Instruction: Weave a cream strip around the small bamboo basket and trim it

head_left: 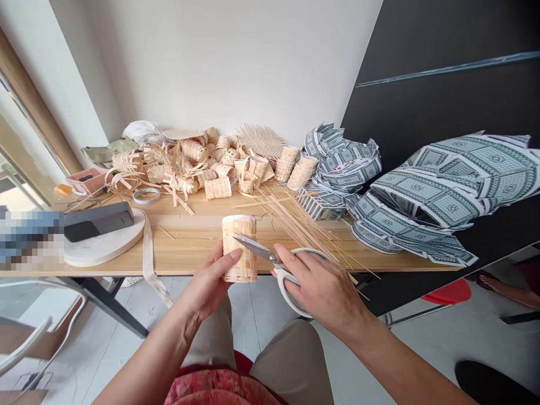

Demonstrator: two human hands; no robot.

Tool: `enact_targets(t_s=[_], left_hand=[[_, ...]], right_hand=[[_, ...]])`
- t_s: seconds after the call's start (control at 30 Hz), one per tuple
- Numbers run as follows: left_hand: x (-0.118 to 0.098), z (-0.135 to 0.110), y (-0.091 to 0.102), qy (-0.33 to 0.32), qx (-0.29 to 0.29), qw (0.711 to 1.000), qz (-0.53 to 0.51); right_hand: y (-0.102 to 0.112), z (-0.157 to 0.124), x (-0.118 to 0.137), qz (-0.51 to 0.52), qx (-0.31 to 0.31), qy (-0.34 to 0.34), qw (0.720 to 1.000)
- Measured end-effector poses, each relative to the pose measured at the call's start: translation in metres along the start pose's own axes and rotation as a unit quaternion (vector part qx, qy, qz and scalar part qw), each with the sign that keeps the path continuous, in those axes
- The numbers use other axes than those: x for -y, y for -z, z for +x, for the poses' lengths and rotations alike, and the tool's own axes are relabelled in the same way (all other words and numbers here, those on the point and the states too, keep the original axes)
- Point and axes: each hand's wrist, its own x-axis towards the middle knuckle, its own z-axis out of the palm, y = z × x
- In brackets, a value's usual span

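My left hand (214, 277) is closed round a small woven basket (248, 267), a pale cylinder of flat strips, held at the table's front edge. My right hand (323, 287) has its fingers through the handles of a pair of scissors (258, 250) with pale green-white grips. The blades point left and lie across the front of the basket, nearly together; whether they touch it I cannot tell. Thin loose strips (291, 216) lie on the table just beyond my right hand.
A pile of woven baskets (194, 151) stands along the wall. On the left are a roll of tape (146, 195), a dark phone (99, 220) and a white ribbon roll (101, 254). Folded-card pieces (422, 197) fill the right side. A red stool (449, 291) and a person's foot (491, 281) show beyond.
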Motion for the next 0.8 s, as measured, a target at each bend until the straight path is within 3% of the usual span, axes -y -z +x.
enact_targets(t_s=[0.17, 0.3, 0.4, 0.67, 0.8], left_hand=[[0.001, 0.003, 0.003, -0.008, -0.005, 1.0, 0.001], [0.0, 0.004, 0.004, -0.033, -0.008, 0.999, 0.007], [-0.001, 0.004, 0.004, -0.041, -0.002, 0.999, 0.006], [-0.001, 0.001, 0.0, -0.059, 0.035, 0.997, 0.028], [0.001, 0.002, 0.009, -0.036, 0.024, 0.999, 0.005]], right_hand=[[0.002, 0.005, -0.008, 0.009, 0.01, 0.017, 1.0], [0.004, 0.005, -0.011, 0.099, 0.038, -0.056, 0.993], [0.006, 0.003, -0.01, 0.119, 0.046, -0.068, 0.989], [0.001, 0.001, -0.001, 0.048, 0.014, -0.017, 0.999], [0.003, -0.001, -0.002, 0.115, -0.007, -0.039, 0.993]])
